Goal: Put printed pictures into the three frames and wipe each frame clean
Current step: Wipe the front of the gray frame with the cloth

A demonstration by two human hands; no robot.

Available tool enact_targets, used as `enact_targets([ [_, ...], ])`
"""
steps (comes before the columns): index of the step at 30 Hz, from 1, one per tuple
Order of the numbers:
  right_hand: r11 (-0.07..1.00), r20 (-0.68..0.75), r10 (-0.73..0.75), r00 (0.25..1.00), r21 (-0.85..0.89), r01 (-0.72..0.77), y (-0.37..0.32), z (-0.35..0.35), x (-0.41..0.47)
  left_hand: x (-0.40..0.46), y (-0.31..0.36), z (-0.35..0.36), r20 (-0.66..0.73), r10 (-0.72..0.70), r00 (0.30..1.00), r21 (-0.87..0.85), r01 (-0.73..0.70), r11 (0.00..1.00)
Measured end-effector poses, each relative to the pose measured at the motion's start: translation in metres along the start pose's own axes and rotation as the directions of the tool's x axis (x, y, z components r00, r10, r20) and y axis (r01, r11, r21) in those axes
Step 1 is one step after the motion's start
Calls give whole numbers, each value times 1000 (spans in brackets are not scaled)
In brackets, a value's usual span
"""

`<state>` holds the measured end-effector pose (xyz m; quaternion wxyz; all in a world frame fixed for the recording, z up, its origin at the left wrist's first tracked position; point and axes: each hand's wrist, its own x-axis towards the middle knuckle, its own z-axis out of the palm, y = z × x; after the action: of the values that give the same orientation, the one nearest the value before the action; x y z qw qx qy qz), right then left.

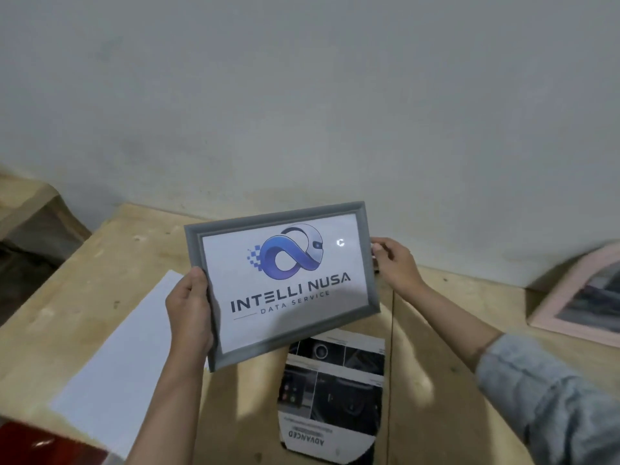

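Observation:
A grey picture frame (365,260) is held up above the wooden table (446,317), its front facing me. It holds a white print with a blue logo and the words "INTELLI NUSA DATA SERVICE". My left hand (189,310) grips the frame's lower left edge, thumb on the front. My right hand (394,261) holds the right edge at its upper part. A pink frame (557,297) with a dark picture in it lies at the table's right edge, partly cut off by the view.
A blank white sheet (117,350) lies on the table at the left. A printed page with dark photos and the word "ADVANCED" (330,394) lies under the held frame. A red object (37,444) shows at the bottom left corner. A grey wall stands behind the table.

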<state>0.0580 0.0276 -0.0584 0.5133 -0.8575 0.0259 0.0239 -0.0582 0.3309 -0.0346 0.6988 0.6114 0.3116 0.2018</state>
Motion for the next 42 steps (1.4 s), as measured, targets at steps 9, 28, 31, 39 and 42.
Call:
enact_targets([
  [9, 984, -389, 69, 919, -125, -127, 44, -121, -57, -48, 0, 118, 456, 178, 872, 269, -325, 907],
  [28, 953, -343, 245, 907, -85, -290, 122, -212, -57, -73, -67, 281, 562, -40, 826, 681, -436, 588],
  [31, 942, -292, 302, 907, -54, -331, 129, -208, -43, -69, -71, 286, 548, -25, 836, 691, -435, 577],
  [39, 936, -293, 334, 896, -7, -351, 150, -206, -16, -57, -67, 306, 549, -82, 832, 709, -412, 572],
  [42, 942, -300, 317, 900, -12, -335, 148, -206, -15, -55, -68, 306, 544, -97, 834, 709, -395, 584],
])
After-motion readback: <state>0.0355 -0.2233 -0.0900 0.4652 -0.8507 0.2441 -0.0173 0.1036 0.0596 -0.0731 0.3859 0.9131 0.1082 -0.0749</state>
